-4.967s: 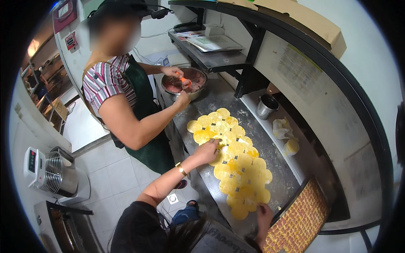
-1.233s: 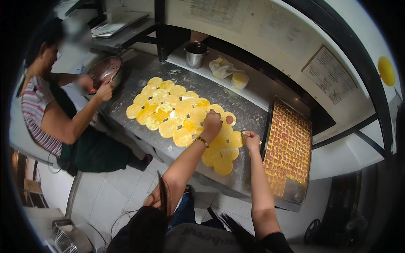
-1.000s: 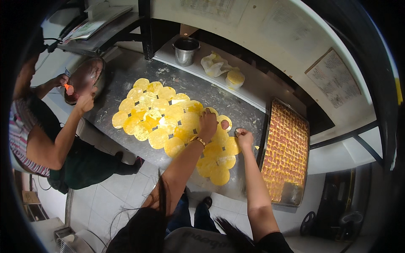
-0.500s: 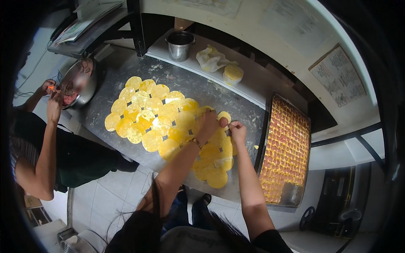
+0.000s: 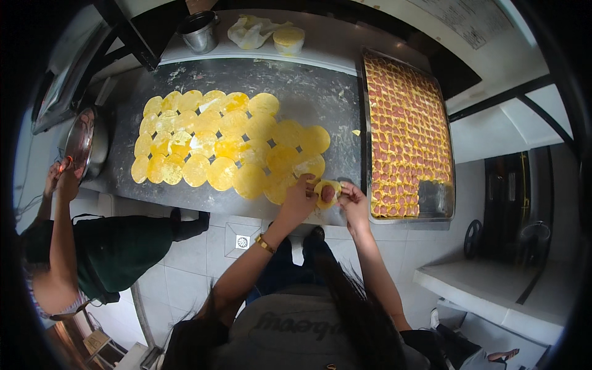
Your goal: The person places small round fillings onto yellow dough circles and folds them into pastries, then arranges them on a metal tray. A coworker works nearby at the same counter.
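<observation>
Between my two hands, just over the table's near edge, is a thin yellow round wrapper with a lump of reddish minced meat at its middle. My left hand pinches the left side of it, a gold-coloured band on that wrist. The fingertips of my right hand close on the right side. Beyond and to the left of my hands, plain yellow wrappers lie in overlapping rows on the dark table.
A large metal tray at the right holds rows of meat-topped yellow pieces. On the back ledge stand a metal pot, a crumpled plastic bag and a white tub. At far left, another person's hands work beside a metal bowl.
My hands have drawn toward the near edge with the meat-topped wrapper between them. The view has turned, so the table and tray sit differently in it.
</observation>
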`<act>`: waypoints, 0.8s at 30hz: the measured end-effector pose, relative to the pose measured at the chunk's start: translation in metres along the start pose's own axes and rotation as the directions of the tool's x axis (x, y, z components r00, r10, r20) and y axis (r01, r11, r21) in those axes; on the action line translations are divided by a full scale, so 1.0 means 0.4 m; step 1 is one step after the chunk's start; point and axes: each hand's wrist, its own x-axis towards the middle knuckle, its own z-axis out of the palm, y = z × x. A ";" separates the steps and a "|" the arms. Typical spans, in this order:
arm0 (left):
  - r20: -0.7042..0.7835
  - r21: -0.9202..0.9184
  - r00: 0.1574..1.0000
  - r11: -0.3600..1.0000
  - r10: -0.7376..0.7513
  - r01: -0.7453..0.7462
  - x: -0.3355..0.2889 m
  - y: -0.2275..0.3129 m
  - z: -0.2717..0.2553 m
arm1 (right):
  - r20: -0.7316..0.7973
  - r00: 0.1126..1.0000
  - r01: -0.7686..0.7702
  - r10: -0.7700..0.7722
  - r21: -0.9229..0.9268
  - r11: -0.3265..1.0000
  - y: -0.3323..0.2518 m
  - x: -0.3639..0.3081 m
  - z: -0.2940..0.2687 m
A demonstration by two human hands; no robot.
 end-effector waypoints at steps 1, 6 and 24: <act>0.033 -0.011 0.998 0.999 -0.046 0.046 -0.019 -0.007 0.013 | -0.012 1.000 -0.015 0.016 0.053 0.999 0.017 -0.023 -0.004; 0.022 -0.115 0.999 0.992 0.045 -0.042 -0.063 -0.073 0.058 | -0.017 0.999 -0.047 0.052 0.214 0.976 0.046 -0.076 -0.024; 0.060 -0.558 0.986 0.815 -0.153 0.160 -0.092 0.013 0.096 | 0.130 0.965 0.216 -0.227 0.093 0.972 -0.018 -0.073 -0.083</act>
